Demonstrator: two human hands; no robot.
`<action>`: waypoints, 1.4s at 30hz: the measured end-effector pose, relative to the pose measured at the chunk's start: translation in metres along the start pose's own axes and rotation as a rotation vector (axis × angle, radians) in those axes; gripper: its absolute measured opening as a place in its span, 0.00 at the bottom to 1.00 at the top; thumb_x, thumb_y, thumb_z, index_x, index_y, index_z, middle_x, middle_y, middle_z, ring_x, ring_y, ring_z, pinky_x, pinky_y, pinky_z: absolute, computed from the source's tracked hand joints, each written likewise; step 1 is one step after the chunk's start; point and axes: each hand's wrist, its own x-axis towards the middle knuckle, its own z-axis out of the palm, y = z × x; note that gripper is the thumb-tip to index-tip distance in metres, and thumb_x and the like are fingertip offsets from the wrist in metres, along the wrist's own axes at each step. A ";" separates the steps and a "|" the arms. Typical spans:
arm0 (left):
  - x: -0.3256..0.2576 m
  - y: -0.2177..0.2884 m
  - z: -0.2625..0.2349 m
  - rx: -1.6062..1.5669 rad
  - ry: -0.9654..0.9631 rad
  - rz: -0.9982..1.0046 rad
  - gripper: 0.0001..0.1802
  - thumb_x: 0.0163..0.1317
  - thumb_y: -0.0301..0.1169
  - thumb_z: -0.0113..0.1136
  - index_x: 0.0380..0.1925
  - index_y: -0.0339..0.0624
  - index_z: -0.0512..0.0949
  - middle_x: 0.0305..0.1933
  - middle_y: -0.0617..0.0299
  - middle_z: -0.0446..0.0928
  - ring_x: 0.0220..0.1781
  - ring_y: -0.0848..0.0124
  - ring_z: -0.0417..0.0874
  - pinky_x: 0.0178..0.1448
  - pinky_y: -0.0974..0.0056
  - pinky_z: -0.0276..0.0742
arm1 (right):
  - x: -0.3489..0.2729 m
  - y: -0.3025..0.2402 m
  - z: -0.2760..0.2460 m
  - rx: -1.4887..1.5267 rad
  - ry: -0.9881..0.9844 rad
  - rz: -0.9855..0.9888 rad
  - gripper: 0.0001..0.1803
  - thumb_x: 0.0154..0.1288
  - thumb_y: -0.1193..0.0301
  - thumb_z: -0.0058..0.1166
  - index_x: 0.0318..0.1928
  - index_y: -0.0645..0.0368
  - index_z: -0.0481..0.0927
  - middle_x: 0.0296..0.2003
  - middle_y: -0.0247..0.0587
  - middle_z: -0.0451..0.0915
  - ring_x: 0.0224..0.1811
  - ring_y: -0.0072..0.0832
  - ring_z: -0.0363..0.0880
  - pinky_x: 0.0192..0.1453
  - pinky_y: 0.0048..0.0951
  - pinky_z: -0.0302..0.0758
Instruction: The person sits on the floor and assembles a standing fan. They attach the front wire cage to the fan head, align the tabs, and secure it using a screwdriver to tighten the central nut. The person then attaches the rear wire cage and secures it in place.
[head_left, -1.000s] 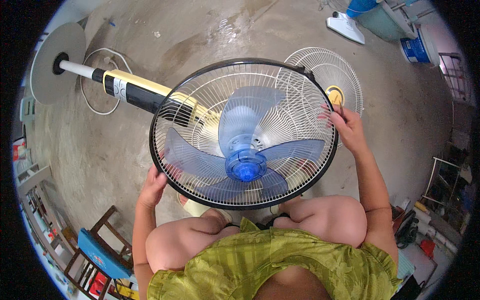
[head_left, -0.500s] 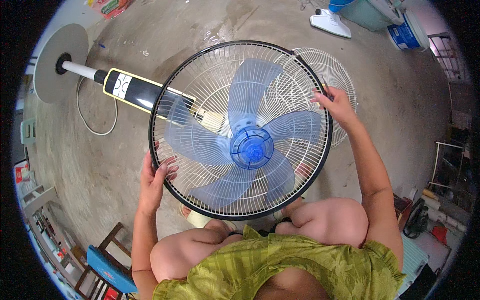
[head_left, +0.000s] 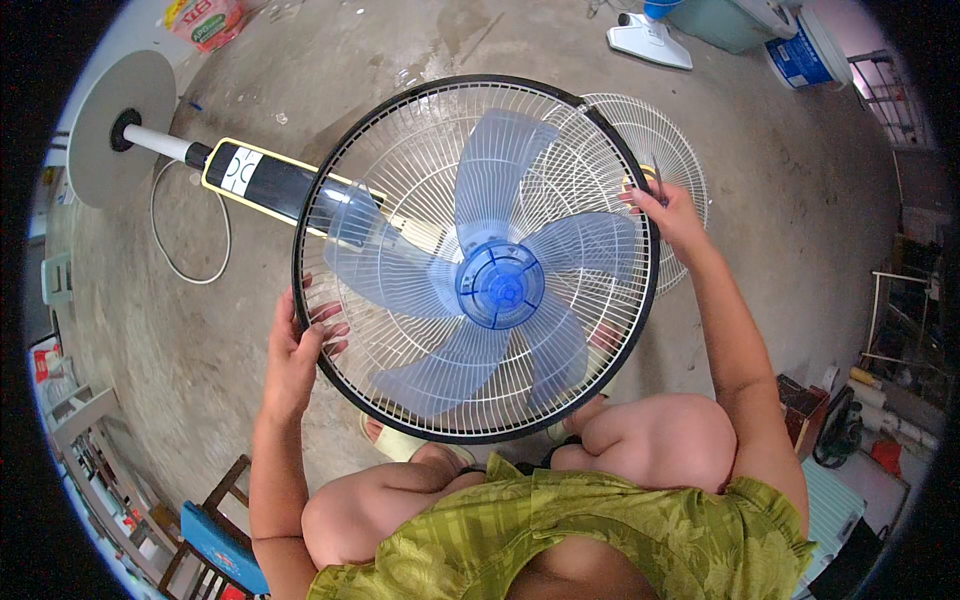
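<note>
Two bare hands at opposite sides of a large round fan head with a black rim and pale wire grille (head_left: 490, 265), right at the centre of the frame, just beyond the bent bare knees (head_left: 650, 440). Inside, five translucent blue blades (head_left: 500, 170) around a clear blue plastic hub (head_left: 505, 290). Left hand (head_left: 292, 345) at the rim's left edge, thumb and parted fingers bent about it, some fingertips visible through the wires. Right hand (head_left: 678, 215) at the upper right of the rim, thumb and fingers pinching it; close by those fingers, a thin dark pointed object (head_left: 657, 172), kind impossible to tell.

Partly behind the fan head, right of centre, a round white wire grille (head_left: 665, 140) on the grey concrete floor (head_left: 780, 220). To the upper left, lying on the floor, a long black body with yellow edging (head_left: 270, 190), joined by a white pole (head_left: 158, 140) to a flat pale grey disc (head_left: 90, 160). Just below, a loop of white cable (head_left: 193, 282). In the upper right, a white floor nozzle (head_left: 648, 42) and a white bucket with a blue label (head_left: 800, 62). Lower left, a blue-topped seat with a dark frame (head_left: 225, 548).
</note>
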 end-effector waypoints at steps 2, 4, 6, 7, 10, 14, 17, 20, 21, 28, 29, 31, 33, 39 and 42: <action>-0.002 0.000 -0.001 -0.014 -0.002 -0.006 0.31 0.64 0.22 0.42 0.68 0.49 0.56 0.55 0.50 0.74 0.45 0.68 0.81 0.48 0.65 0.80 | -0.013 0.008 -0.003 -0.145 -0.029 0.016 0.16 0.64 0.62 0.58 0.42 0.65 0.81 0.30 0.35 0.81 0.31 0.19 0.76 0.38 0.26 0.73; -0.002 0.001 -0.002 -0.038 -0.008 -0.013 0.31 0.64 0.19 0.43 0.68 0.47 0.56 0.55 0.50 0.74 0.46 0.69 0.81 0.48 0.66 0.80 | -0.030 0.010 -0.003 -0.213 -0.009 0.004 0.17 0.63 0.61 0.60 0.42 0.65 0.81 0.29 0.34 0.81 0.32 0.19 0.74 0.38 0.26 0.72; -0.002 0.002 -0.003 -0.062 -0.006 -0.036 0.31 0.63 0.19 0.44 0.68 0.46 0.56 0.55 0.50 0.74 0.47 0.67 0.81 0.48 0.65 0.80 | -0.050 0.027 -0.003 -0.169 -0.001 0.101 0.16 0.64 0.63 0.58 0.42 0.65 0.81 0.30 0.36 0.82 0.33 0.20 0.76 0.39 0.26 0.73; -0.004 0.002 -0.005 -0.073 0.003 -0.045 0.32 0.63 0.18 0.45 0.67 0.46 0.56 0.55 0.50 0.74 0.48 0.67 0.81 0.48 0.64 0.80 | -0.062 0.024 0.005 -0.094 0.038 0.130 0.15 0.65 0.64 0.57 0.42 0.65 0.81 0.30 0.36 0.82 0.34 0.20 0.77 0.39 0.25 0.74; 0.001 -0.003 -0.011 -0.082 -0.019 -0.047 0.32 0.62 0.18 0.46 0.67 0.45 0.56 0.56 0.50 0.73 0.48 0.65 0.81 0.48 0.64 0.81 | -0.091 0.022 0.029 0.038 0.155 0.142 0.13 0.67 0.68 0.53 0.43 0.66 0.80 0.31 0.38 0.83 0.35 0.21 0.80 0.40 0.25 0.75; 0.006 -0.003 -0.017 -0.093 -0.067 -0.062 0.32 0.60 0.18 0.51 0.65 0.43 0.57 0.58 0.49 0.71 0.50 0.61 0.81 0.50 0.60 0.82 | -0.088 0.041 0.042 -0.092 0.269 0.062 0.13 0.70 0.70 0.48 0.44 0.67 0.79 0.31 0.39 0.83 0.34 0.22 0.81 0.38 0.25 0.76; 0.003 -0.004 -0.016 -0.123 -0.057 -0.066 0.33 0.58 0.18 0.54 0.64 0.44 0.58 0.59 0.47 0.71 0.51 0.60 0.80 0.51 0.57 0.81 | -0.088 0.036 0.051 -0.104 0.319 0.087 0.13 0.71 0.69 0.47 0.44 0.67 0.79 0.31 0.39 0.83 0.33 0.22 0.81 0.35 0.25 0.77; 0.001 -0.007 -0.019 -0.157 -0.090 -0.061 0.31 0.62 0.27 0.54 0.65 0.46 0.58 0.60 0.47 0.70 0.52 0.58 0.79 0.54 0.54 0.79 | -0.089 0.046 0.051 -0.091 0.356 0.074 0.13 0.72 0.69 0.47 0.45 0.66 0.80 0.31 0.38 0.82 0.32 0.21 0.80 0.32 0.24 0.78; 0.000 -0.007 -0.019 -0.168 -0.102 -0.059 0.29 0.64 0.31 0.54 0.65 0.46 0.58 0.61 0.47 0.70 0.53 0.57 0.79 0.56 0.52 0.78 | -0.088 0.044 0.052 -0.063 0.363 0.083 0.13 0.72 0.69 0.47 0.45 0.66 0.80 0.31 0.37 0.82 0.32 0.20 0.80 0.32 0.23 0.78; 0.004 -0.039 -0.025 -0.537 -0.164 -0.062 0.33 0.70 0.54 0.41 0.69 0.51 0.57 0.64 0.51 0.67 0.60 0.58 0.71 0.63 0.52 0.68 | -0.086 0.055 0.054 -0.101 0.413 0.037 0.13 0.73 0.68 0.46 0.45 0.66 0.80 0.29 0.34 0.79 0.28 0.18 0.76 0.30 0.22 0.75; 0.006 -0.041 -0.025 -0.558 -0.172 -0.068 0.31 0.71 0.52 0.42 0.68 0.51 0.58 0.65 0.54 0.67 0.60 0.61 0.71 0.64 0.53 0.68 | -0.087 0.059 0.055 -0.098 0.430 0.035 0.13 0.73 0.68 0.46 0.45 0.66 0.80 0.29 0.34 0.79 0.28 0.17 0.76 0.30 0.22 0.75; 0.012 -0.055 -0.025 -0.534 -0.162 -0.026 0.30 0.71 0.52 0.42 0.68 0.52 0.59 0.64 0.54 0.67 0.61 0.61 0.71 0.65 0.53 0.67 | -0.089 0.055 0.058 -0.075 0.424 0.051 0.14 0.73 0.68 0.46 0.44 0.66 0.79 0.28 0.34 0.80 0.27 0.18 0.76 0.30 0.22 0.74; 0.018 -0.060 -0.018 -0.485 -0.117 -0.027 0.29 0.71 0.51 0.44 0.67 0.52 0.60 0.63 0.54 0.68 0.62 0.61 0.70 0.66 0.52 0.68 | -0.091 0.048 0.059 -0.098 0.422 0.068 0.14 0.73 0.68 0.46 0.43 0.66 0.79 0.28 0.35 0.80 0.26 0.18 0.76 0.29 0.23 0.74; 0.016 -0.067 0.006 -0.873 -0.335 -0.332 0.38 0.68 0.61 0.39 0.67 0.45 0.60 0.62 0.46 0.68 0.64 0.54 0.70 0.63 0.45 0.71 | -0.090 0.039 0.061 -0.200 0.431 0.107 0.14 0.73 0.67 0.46 0.42 0.67 0.79 0.27 0.38 0.82 0.25 0.18 0.77 0.29 0.24 0.74; 0.017 -0.068 0.011 -0.969 -0.361 -0.357 0.41 0.66 0.63 0.39 0.68 0.43 0.59 0.62 0.43 0.67 0.64 0.51 0.69 0.65 0.42 0.68 | -0.092 0.044 0.060 -0.201 0.442 0.086 0.15 0.73 0.67 0.46 0.43 0.67 0.79 0.27 0.38 0.82 0.26 0.19 0.77 0.29 0.24 0.74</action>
